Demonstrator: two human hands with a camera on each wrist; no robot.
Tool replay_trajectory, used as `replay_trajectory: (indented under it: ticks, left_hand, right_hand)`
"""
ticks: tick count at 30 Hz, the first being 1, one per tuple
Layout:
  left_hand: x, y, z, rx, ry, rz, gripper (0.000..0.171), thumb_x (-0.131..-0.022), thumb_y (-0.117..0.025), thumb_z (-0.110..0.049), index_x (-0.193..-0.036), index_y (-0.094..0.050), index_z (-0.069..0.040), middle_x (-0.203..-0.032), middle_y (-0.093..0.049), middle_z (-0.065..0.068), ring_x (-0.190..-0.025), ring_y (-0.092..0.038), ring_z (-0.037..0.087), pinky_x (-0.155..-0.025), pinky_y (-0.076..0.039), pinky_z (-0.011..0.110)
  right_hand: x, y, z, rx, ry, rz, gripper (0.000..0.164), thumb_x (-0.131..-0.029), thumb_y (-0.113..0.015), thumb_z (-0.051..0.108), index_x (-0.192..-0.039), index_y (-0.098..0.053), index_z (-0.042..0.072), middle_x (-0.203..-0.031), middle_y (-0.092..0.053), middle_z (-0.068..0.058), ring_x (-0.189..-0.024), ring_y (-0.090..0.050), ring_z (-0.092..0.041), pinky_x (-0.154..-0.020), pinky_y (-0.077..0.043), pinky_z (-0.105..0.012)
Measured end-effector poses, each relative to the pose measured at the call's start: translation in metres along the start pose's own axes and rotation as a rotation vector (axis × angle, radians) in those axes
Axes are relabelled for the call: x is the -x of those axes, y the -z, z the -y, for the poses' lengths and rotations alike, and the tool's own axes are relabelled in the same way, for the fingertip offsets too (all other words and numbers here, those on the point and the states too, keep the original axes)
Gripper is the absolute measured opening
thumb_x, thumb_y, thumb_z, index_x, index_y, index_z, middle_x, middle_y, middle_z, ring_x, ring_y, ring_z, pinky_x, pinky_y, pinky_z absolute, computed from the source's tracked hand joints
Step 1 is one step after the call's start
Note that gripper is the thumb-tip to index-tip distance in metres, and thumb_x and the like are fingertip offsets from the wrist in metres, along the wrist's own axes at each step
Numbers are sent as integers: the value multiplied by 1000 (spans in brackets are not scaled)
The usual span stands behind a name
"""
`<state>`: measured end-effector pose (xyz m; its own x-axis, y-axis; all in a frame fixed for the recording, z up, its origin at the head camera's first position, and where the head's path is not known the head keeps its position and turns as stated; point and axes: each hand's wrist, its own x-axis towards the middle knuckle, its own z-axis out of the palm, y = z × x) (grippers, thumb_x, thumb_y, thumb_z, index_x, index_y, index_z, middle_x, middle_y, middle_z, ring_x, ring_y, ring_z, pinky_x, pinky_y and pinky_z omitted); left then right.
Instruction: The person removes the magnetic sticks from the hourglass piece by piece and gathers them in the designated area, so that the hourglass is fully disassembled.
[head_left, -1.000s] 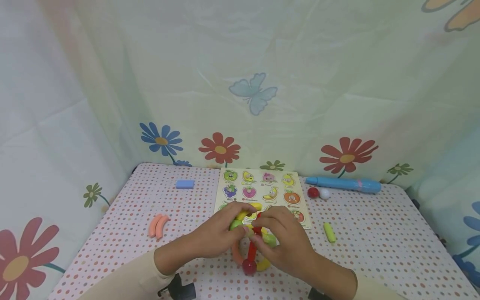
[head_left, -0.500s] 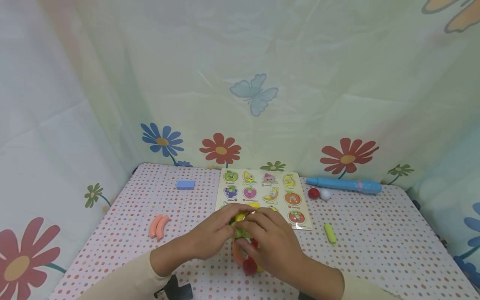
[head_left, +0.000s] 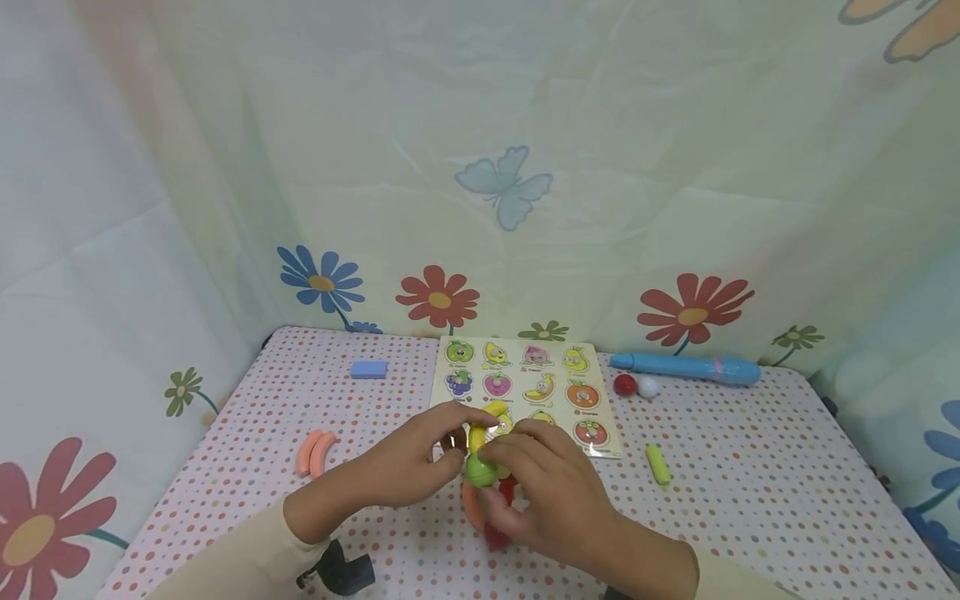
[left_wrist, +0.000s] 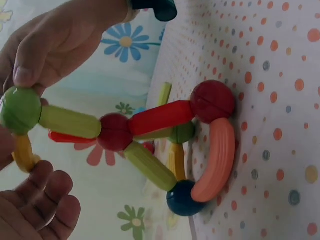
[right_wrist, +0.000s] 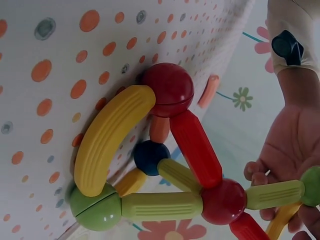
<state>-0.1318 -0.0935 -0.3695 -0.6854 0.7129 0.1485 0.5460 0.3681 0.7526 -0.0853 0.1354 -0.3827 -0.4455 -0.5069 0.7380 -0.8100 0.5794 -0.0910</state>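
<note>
A magnetic stick-and-ball frame stands between the hands. At its base are a dark blue ball (left_wrist: 186,198), a red ball (right_wrist: 168,90), an orange curved stick (left_wrist: 218,157) and a yellow curved stick (right_wrist: 111,137). Straight sticks rise to a central red ball (right_wrist: 223,202), and a light green stick (left_wrist: 70,121) runs on to a green ball (head_left: 482,471) at the top. The right hand (head_left: 558,492) pinches this green ball between thumb and fingers. The left hand (head_left: 412,462) holds a smaller yellow curved stick (left_wrist: 23,152) that meets the ball.
A fruit picture board (head_left: 517,368) lies behind the hands. Two orange curved sticks (head_left: 315,452) and a blue block (head_left: 369,369) are at left. On the right lie a green stick (head_left: 657,464), a red ball (head_left: 625,384), a white ball (head_left: 648,387) and a blue tube (head_left: 686,368).
The hands came together over the frame's top. The right hand shifted left onto the green ball, and the left hand has since drawn slightly left, baring the ball and yellow stick.
</note>
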Motion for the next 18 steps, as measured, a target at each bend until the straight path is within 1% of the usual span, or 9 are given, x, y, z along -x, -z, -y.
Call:
replay_trajectory:
  ticks: [2, 4, 6, 7, 9, 11, 14, 18]
  left_hand:
    - [0, 2, 2, -28, -13, 20, 48, -102, -59, -9, -144, -53, -32, -133, -58, -12, -102, -57, 7, -87, -53, 28]
    - [0, 4, 5, -49, -22, 35, 47, -102, -64, -13, -144, -54, -33, -133, -58, -14, -105, -57, 6, -90, -53, 28]
    - [-1, 5, 6, -64, -23, 40, 47, -101, -66, -15, -144, -56, -31, -135, -58, -15, -116, -57, 8, -96, -53, 31]
    - [-1, 5, 7, -69, -20, 37, 47, -101, -67, -15, -143, -57, -31, -137, -58, -14, -123, -55, 9, -100, -51, 34]
    - [-2, 6, 8, -80, -25, 28, 45, -100, -68, -14, -142, -60, -29, -141, -58, -12, -134, -51, 12, -107, -47, 40]
    - [-3, 6, 9, -93, -31, 25, 45, -99, -69, -13, -140, -62, -29, -144, -57, -11, -142, -44, 14, -112, -42, 45]
    - [-4, 7, 11, -109, -46, 24, 44, -98, -71, -15, -139, -64, -29, -146, -56, -8, -144, -42, 16, -113, -40, 48]
    - [-5, 8, 14, -130, -76, 15, 41, -97, -71, -20, -137, -66, -27, -146, -57, -4, -143, -44, 18, -112, -41, 48]
  right_hand:
    - [1, 1, -1, -3, 13, -8, 29, -86, -68, 28, -111, -73, 12, -107, -72, 2, -103, -59, -22, -97, -44, -33]
    - [1, 2, -1, -6, 18, -3, 31, -83, -72, 26, -111, -74, 12, -108, -72, 2, -103, -60, -22, -98, -44, -34]
    - [2, 3, -1, -12, 13, 12, 35, -79, -76, 24, -112, -74, 13, -108, -72, 2, -105, -60, -22, -100, -44, -34]
    - [2, 3, -1, -17, 11, 14, 35, -79, -76, 24, -113, -74, 14, -108, -72, 2, -105, -60, -22, -101, -43, -34]
    - [3, 3, -1, -22, 4, 19, 36, -78, -76, 23, -113, -74, 14, -108, -72, 2, -105, -60, -22, -102, -43, -34]
    - [3, 2, -1, -30, 2, 16, 35, -79, -75, 22, -113, -74, 14, -108, -72, 2, -105, -60, -22, -102, -43, -33]
    - [3, 2, -1, -36, 7, -4, 34, -80, -72, 22, -113, -74, 14, -108, -71, 2, -104, -60, -22, -100, -44, -33]
    - [4, 2, -2, -41, 0, -2, 37, -77, -75, 21, -113, -74, 14, -109, -71, 3, -105, -59, -21, -100, -43, -32]
